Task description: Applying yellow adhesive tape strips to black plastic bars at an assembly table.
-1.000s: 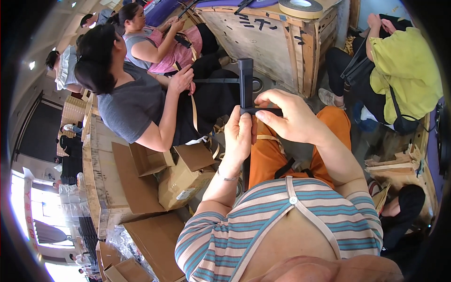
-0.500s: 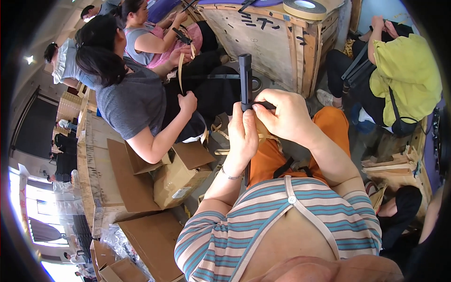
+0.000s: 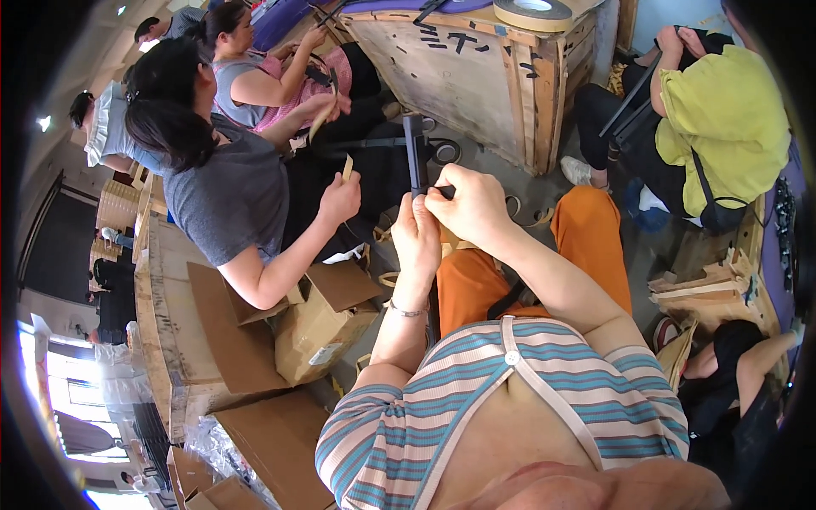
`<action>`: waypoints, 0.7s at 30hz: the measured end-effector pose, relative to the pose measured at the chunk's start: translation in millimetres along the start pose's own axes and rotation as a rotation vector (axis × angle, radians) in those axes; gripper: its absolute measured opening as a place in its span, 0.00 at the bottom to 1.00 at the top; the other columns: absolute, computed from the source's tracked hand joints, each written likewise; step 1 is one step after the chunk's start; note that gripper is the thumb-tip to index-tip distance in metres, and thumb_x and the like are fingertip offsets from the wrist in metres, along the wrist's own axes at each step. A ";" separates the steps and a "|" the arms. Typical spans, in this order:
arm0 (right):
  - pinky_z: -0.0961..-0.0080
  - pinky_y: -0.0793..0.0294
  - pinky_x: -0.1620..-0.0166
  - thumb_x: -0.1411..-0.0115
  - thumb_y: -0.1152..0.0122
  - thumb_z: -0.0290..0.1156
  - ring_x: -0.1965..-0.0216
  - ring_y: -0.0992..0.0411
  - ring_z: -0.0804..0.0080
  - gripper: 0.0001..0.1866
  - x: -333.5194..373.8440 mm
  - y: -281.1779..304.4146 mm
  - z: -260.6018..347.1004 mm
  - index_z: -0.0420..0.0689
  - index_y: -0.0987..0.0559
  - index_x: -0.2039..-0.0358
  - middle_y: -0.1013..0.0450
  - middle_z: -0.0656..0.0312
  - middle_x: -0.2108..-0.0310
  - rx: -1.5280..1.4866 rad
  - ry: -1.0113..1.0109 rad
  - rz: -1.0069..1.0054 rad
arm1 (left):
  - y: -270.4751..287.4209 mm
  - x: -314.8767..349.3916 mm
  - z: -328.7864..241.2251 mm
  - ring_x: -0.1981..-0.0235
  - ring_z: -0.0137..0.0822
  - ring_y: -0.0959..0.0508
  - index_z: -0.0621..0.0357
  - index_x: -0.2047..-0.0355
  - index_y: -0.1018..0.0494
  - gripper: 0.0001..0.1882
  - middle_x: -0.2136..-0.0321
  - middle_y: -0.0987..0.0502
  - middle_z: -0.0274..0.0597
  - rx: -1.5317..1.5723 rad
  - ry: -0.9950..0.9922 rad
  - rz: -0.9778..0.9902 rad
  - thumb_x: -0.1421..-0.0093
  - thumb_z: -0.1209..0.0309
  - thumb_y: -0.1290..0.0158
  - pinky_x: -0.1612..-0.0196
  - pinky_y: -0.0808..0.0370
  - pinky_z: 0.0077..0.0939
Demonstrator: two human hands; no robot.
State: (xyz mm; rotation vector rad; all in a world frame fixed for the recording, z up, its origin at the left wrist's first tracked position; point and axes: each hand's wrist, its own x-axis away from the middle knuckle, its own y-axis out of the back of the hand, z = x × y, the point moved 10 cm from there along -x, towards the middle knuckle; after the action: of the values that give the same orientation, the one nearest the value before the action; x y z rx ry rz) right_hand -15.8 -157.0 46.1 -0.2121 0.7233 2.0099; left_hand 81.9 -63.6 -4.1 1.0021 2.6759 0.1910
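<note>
Upright in front of me stands a long, narrow black bar (image 3: 414, 149), its top end reaching above my hands. My left hand (image 3: 416, 242) is closed round it below the middle, thumb and fingers pressed together. Close beside it, my right hand (image 3: 472, 208) pinches a short black strip (image 3: 446, 192) that lies against the bar. Whether this strip is tape cannot be made out. The bar's lower part is hidden behind my left hand and forearm.
At my left, a person in a grey shirt (image 3: 225, 191) handles pale strips beside open cardboard boxes (image 3: 319, 331). A wooden crate (image 3: 442, 76) with a tape roll (image 3: 534, 12) stands ahead. Someone in yellow (image 3: 722, 127) sits at the right. Another roll (image 3: 446, 151) lies on the floor.
My hands and the bar have shifted slightly left in the picture, and the bar leans a little more. The grey-shirted person's left-side strip has moved, and a pale end now sticks up from their nearer hand.
</note>
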 end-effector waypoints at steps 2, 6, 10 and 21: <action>0.63 0.29 0.74 0.57 0.38 0.37 0.78 0.27 0.56 0.11 -1.3 -8.7 -4.5 0.43 0.26 0.82 0.28 0.54 0.84 -0.009 -0.041 0.024 | 4.3 0.0 7.2 0.86 0.22 0.35 0.60 0.72 0.33 0.14 0.88 0.33 0.34 -0.014 -0.003 -0.023 0.35 0.64 0.62 0.82 0.38 0.19; 0.61 0.29 0.71 0.57 0.40 0.38 0.75 0.28 0.52 0.12 -9.8 -23.4 -58.8 0.41 0.25 0.82 0.28 0.50 0.81 0.094 -0.194 0.011 | 22.5 14.7 5.4 0.87 0.21 0.35 0.61 0.73 0.33 0.16 0.88 0.34 0.33 0.021 -0.032 -0.128 0.35 0.61 0.61 0.83 0.38 0.18; 0.67 0.30 0.68 0.51 0.42 0.37 0.72 0.27 0.55 0.13 15.7 -17.6 -138.1 0.39 0.23 0.79 0.27 0.49 0.78 -0.077 -0.342 0.060 | 6.3 12.2 -39.8 0.89 0.20 0.40 0.60 0.73 0.35 0.20 0.88 0.36 0.30 0.336 0.035 0.121 0.35 0.56 0.66 0.86 0.44 0.14; 0.83 0.36 0.68 0.43 0.46 0.28 0.74 0.36 0.83 0.08 11.3 -17.2 -103.8 0.36 0.27 0.70 0.29 0.66 0.75 -0.458 -0.439 0.199 | -25.3 9.7 -62.8 0.93 0.26 0.45 0.58 0.78 0.40 0.28 0.91 0.43 0.34 0.890 0.186 0.534 0.39 0.44 0.68 0.89 0.47 0.18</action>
State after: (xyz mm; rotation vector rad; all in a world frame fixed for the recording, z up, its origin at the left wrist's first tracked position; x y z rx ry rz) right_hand -21.9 -201.6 -49.7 0.0420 0.0013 2.2852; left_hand 40.2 -77.8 48.2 2.0139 2.5727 -0.9232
